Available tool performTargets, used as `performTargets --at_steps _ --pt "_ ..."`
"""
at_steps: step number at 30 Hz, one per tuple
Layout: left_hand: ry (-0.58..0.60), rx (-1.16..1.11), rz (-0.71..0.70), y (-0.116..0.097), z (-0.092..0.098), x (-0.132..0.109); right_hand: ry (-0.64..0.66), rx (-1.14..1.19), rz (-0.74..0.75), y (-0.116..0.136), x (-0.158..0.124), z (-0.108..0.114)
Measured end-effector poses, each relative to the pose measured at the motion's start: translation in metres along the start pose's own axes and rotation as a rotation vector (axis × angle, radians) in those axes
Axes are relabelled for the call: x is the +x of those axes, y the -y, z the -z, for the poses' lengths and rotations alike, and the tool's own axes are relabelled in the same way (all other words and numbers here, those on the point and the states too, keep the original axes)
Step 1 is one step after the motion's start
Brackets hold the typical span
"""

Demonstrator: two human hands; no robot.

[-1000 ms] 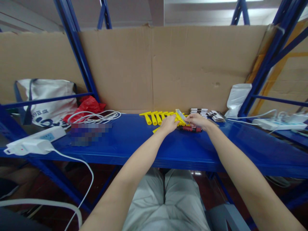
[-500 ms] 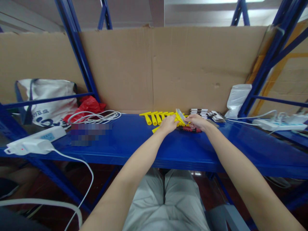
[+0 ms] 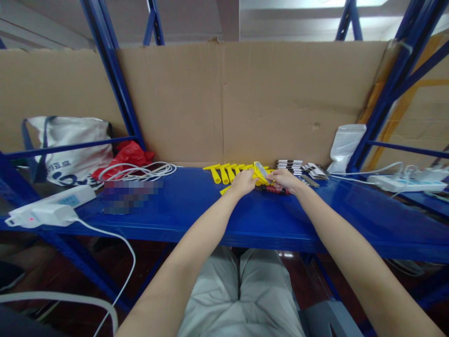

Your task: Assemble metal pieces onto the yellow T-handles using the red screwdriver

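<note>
My left hand [image 3: 243,182] is closed on the yellow handle of a scraper [image 3: 261,172], whose wide end carries a silver-grey strip. My right hand [image 3: 282,179] pinches the scraper at the strip's lower right end. The scraper is tilted, just above the blue shelf. Left of it, several yellow T-shaped scrapers [image 3: 224,174] lie side by side at the cardboard. A yellow piece [image 3: 225,190] shows partly beneath my left hand. Under my right hand lies a red-and-black tool [image 3: 277,189], partly covered. Fine detail at the fingertips is too small to make out.
Black-and-white packs [image 3: 289,164] and a flat grey piece [image 3: 310,180] lie right of my hands. A white pouch [image 3: 347,147] leans by the blue post. Power strips [image 3: 407,182] sit far right and left. Coiled white cable [image 3: 154,171], a red bag [image 3: 130,154] and cardboard [image 3: 280,103] stand behind.
The scraper in my hands has dropped slightly and tilted a little differently. Both hands keep their hold and have barely moved.
</note>
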State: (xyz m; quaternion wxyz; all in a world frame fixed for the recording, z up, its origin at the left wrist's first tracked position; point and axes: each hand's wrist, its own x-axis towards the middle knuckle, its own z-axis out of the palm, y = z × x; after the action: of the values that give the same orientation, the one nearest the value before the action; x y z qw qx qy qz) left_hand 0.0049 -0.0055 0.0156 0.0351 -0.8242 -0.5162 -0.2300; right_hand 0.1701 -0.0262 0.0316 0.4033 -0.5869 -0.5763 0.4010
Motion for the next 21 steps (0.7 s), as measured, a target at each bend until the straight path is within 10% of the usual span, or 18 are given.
performTargets --at_steps 21 --pt "-0.034 0.049 -0.037 -0.001 0.005 -0.007 -0.001 0.085 0.028 -0.002 0.005 -0.002"
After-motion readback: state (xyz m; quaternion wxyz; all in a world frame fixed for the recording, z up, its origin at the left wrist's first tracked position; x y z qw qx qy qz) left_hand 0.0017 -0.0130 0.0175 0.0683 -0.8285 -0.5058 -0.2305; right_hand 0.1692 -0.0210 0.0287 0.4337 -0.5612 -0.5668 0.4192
